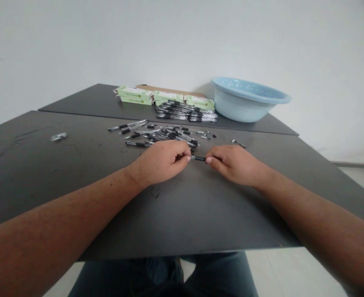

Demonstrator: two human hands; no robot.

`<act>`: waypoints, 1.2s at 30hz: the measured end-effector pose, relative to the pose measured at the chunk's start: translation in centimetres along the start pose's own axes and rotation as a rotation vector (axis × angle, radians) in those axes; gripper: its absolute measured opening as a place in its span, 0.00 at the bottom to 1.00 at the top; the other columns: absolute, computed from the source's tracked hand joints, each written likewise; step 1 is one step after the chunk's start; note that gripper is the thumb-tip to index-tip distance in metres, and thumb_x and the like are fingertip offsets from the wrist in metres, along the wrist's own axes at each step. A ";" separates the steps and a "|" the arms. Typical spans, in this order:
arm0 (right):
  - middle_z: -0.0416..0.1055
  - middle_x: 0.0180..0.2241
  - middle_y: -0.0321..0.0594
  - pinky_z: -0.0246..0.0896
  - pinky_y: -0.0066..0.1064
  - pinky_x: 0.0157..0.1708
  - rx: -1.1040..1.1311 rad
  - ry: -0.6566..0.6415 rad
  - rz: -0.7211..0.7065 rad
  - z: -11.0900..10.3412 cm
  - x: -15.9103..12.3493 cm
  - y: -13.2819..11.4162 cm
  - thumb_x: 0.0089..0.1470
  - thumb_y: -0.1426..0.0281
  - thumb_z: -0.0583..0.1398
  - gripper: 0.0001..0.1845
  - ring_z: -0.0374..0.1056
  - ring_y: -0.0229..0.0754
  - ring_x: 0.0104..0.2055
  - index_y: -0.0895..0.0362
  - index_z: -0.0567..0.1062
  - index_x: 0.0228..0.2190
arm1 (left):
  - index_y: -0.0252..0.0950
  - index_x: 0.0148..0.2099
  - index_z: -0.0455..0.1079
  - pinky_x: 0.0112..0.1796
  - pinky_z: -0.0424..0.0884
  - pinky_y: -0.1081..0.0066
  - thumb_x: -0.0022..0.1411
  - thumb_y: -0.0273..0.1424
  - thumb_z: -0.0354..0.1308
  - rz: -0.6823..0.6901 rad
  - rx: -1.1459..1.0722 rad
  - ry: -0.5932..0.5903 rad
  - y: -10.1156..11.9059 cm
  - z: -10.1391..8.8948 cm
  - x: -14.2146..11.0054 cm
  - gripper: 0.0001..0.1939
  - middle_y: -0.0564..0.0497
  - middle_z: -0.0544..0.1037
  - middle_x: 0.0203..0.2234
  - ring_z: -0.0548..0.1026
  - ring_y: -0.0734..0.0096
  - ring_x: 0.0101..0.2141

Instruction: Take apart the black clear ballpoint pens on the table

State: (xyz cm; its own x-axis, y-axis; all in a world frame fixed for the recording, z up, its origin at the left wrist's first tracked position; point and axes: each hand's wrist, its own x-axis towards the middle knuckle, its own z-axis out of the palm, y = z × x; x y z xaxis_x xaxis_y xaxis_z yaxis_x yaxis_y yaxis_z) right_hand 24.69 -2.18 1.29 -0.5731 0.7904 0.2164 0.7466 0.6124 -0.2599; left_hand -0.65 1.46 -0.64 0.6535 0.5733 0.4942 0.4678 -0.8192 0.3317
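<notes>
Between my two hands a pen (198, 158) with a black grip lies level, a little above the dark tabletop. The fingers of my left hand (166, 161) pinch its left end. My right hand (233, 163) is closed on the other end, thumb and forefinger together. Only the middle stretch of the pen shows; both ends are hidden in the fingers. Just beyond my left hand lies a loose heap of pens and pen parts (169, 134), clear and black, pointing various ways.
Behind the heap, pens are stacked in neater piles (186, 112). Several green and white boxes (135, 95) stand at the back, beside a light blue basin (244, 103). Small clear pieces (58, 136) lie at the left, and a clear part with a dark end (238, 143) at the right.
</notes>
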 end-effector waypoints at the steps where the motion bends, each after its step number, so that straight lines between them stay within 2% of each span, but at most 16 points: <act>1: 0.77 0.31 0.40 0.58 0.32 0.35 -0.005 -0.012 -0.009 0.0 0.0 0.0 0.68 0.65 0.53 0.14 0.70 0.42 0.32 0.56 0.75 0.35 | 0.37 0.38 0.73 0.33 0.66 0.71 0.65 0.28 0.56 0.002 -0.001 0.001 0.0 0.0 0.0 0.05 0.54 0.79 0.29 0.76 0.70 0.31; 3: 0.78 0.33 0.41 0.59 0.32 0.36 0.010 -0.010 -0.008 0.0 0.0 0.0 0.68 0.65 0.52 0.14 0.71 0.42 0.34 0.56 0.76 0.36 | 0.37 0.38 0.73 0.33 0.66 0.71 0.65 0.28 0.56 0.004 -0.003 0.004 0.0 0.0 0.0 0.05 0.54 0.78 0.29 0.76 0.70 0.31; 7: 0.77 0.32 0.39 0.58 0.30 0.34 0.031 0.034 0.023 0.1 0.0 0.1 0.64 0.65 0.58 0.08 0.71 0.41 0.33 0.56 0.75 0.39 | 0.37 0.38 0.73 0.33 0.65 0.71 0.65 0.28 0.56 0.009 -0.003 0.011 0.0 0.0 0.0 0.05 0.54 0.78 0.29 0.76 0.70 0.31; 11: 0.77 0.33 0.41 0.58 0.32 0.36 0.013 -0.001 -0.011 0.1 0.1 0.0 0.67 0.65 0.54 0.12 0.71 0.42 0.34 0.56 0.75 0.37 | 0.37 0.38 0.73 0.33 0.65 0.71 0.65 0.27 0.56 0.005 -0.002 0.006 0.0 0.0 0.0 0.04 0.54 0.78 0.29 0.76 0.70 0.31; 15: 0.77 0.32 0.39 0.58 0.31 0.35 0.024 0.022 0.012 0.1 0.1 0.0 0.64 0.65 0.58 0.09 0.71 0.41 0.33 0.56 0.75 0.38 | 0.37 0.37 0.73 0.33 0.65 0.71 0.65 0.27 0.56 0.005 -0.009 0.002 0.0 -0.1 0.0 0.05 0.54 0.78 0.28 0.76 0.70 0.31; 18: 0.78 0.33 0.41 0.59 0.32 0.37 0.019 -0.011 -0.024 0.1 0.1 0.1 0.68 0.65 0.53 0.13 0.71 0.41 0.33 0.56 0.76 0.36 | 0.36 0.38 0.74 0.33 0.65 0.71 0.65 0.27 0.56 0.013 -0.012 0.002 0.0 -0.1 0.1 0.05 0.54 0.78 0.28 0.76 0.70 0.31; 23: 0.78 0.33 0.40 0.59 0.31 0.35 0.038 0.017 0.002 0.3 0.1 0.1 0.64 0.66 0.58 0.09 0.72 0.42 0.33 0.56 0.76 0.40 | 0.36 0.38 0.74 0.33 0.65 0.71 0.65 0.28 0.56 0.007 -0.013 0.007 0.0 -0.1 0.0 0.05 0.54 0.78 0.29 0.76 0.70 0.31; 26: 0.78 0.34 0.42 0.60 0.32 0.38 -0.002 -0.007 -0.038 0.4 0.2 0.1 0.67 0.66 0.55 0.11 0.72 0.43 0.35 0.56 0.76 0.39 | 0.36 0.38 0.74 0.33 0.66 0.71 0.65 0.28 0.56 0.005 -0.006 0.001 0.0 0.0 0.0 0.05 0.54 0.78 0.29 0.76 0.70 0.31; 29: 0.78 0.37 0.43 0.61 0.33 0.40 0.020 -0.031 -0.055 0.5 0.2 0.2 0.68 0.68 0.53 0.11 0.73 0.44 0.39 0.56 0.75 0.42 | 0.37 0.38 0.74 0.34 0.67 0.71 0.65 0.28 0.56 -0.005 -0.011 -0.007 0.0 0.0 0.0 0.05 0.54 0.79 0.29 0.77 0.70 0.32; 33: 0.77 0.34 0.40 0.61 0.32 0.37 0.098 -0.001 -0.017 -0.1 0.0 1.0 0.68 0.67 0.53 0.09 0.73 0.43 0.35 0.55 0.73 0.42 | 0.36 0.47 0.73 0.38 0.71 0.72 0.65 0.30 0.57 -0.092 -0.123 0.018 0.1 0.2 -0.2 0.09 0.53 0.82 0.35 0.80 0.70 0.35; 36: 0.77 0.32 0.39 0.62 0.32 0.35 0.170 0.089 0.096 -1.0 -0.1 2.4 0.69 0.64 0.52 0.10 0.72 0.42 0.32 0.55 0.71 0.41 | 0.36 0.52 0.72 0.38 0.72 0.71 0.66 0.30 0.57 -0.145 -0.160 0.034 0.1 0.3 -0.3 0.13 0.52 0.82 0.36 0.80 0.71 0.35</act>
State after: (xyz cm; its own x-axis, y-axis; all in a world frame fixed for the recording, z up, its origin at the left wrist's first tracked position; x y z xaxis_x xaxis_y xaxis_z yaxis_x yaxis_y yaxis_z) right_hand 26.94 -0.81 1.55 -0.4640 0.8458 0.2633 0.7245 0.5334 -0.4365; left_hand -0.58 1.26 -1.02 0.5642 0.6868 0.4583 0.4536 -0.7216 0.5230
